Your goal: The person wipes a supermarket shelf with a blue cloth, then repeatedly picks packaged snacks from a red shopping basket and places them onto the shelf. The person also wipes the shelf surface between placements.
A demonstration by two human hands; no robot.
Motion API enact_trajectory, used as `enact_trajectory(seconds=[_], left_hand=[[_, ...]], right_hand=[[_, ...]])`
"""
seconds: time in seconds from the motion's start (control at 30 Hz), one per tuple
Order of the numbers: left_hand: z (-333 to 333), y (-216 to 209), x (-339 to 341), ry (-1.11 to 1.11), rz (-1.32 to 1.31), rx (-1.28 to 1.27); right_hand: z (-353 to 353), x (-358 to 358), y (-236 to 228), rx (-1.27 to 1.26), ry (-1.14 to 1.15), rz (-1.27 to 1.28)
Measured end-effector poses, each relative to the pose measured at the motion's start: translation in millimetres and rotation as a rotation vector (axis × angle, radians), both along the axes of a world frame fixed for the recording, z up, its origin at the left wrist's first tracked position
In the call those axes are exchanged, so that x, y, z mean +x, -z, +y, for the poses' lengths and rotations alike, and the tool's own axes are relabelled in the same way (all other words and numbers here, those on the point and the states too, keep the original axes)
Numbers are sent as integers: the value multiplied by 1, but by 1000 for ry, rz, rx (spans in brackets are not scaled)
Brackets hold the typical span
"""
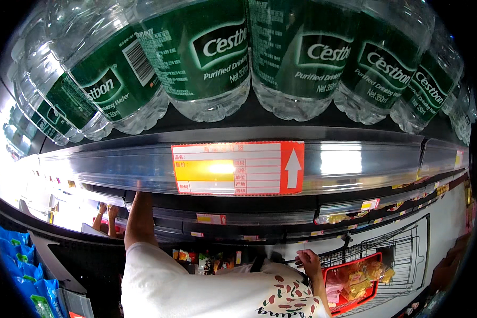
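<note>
My left hand [138, 186] reaches forward to the front rail of a shelf. Only a fingertip shows against the clear rail, and the other fingers are hidden. Above it stands a row of clear water bottles [206, 108] with green labels. A red, white and yellow price tag [265, 184] sits in the rail. Low on the right, my right hand [308, 259] hangs beside a wire shopping cart [408, 259], its fingers loosely bent and apart, with nothing seen in them. A red basket [377, 289] in the cart holds yellow and pink packages [356, 283].
Lower shelves [259, 217] with more tags run beneath the bottle shelf. Blue packages [24, 265] stand in a rack at the lower left. Beyond my left arm, another pair of raised hands [107, 211] shows. The cart stands on a pale floor [426, 212].
</note>
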State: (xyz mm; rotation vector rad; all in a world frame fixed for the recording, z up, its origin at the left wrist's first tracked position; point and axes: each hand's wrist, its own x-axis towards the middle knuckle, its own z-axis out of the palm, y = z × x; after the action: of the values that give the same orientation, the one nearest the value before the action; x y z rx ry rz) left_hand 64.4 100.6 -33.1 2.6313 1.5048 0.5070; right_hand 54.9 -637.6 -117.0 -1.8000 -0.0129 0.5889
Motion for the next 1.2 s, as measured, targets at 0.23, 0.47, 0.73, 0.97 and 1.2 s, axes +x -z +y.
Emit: enact_trajectory(seconds=[0.23,0.47,0.73,0.97,1.2], left_hand=[[1,-10,-1,-12,-26,-9],[24,-52,14,-27,-126,4],[11,-33,23,-48,-66,-40],[-3,-21,23,-67,-61,-59],[-10,-28,29,-32,-98,-48]], right_hand=[[3,3,-11,-3,-19,67],[1,4,7,-6,-77,-30],[-6,1,5,-17,-18,31],[-12,-2,30,-34,-72,-23],[-2,0,21,-18,-69,-43]])
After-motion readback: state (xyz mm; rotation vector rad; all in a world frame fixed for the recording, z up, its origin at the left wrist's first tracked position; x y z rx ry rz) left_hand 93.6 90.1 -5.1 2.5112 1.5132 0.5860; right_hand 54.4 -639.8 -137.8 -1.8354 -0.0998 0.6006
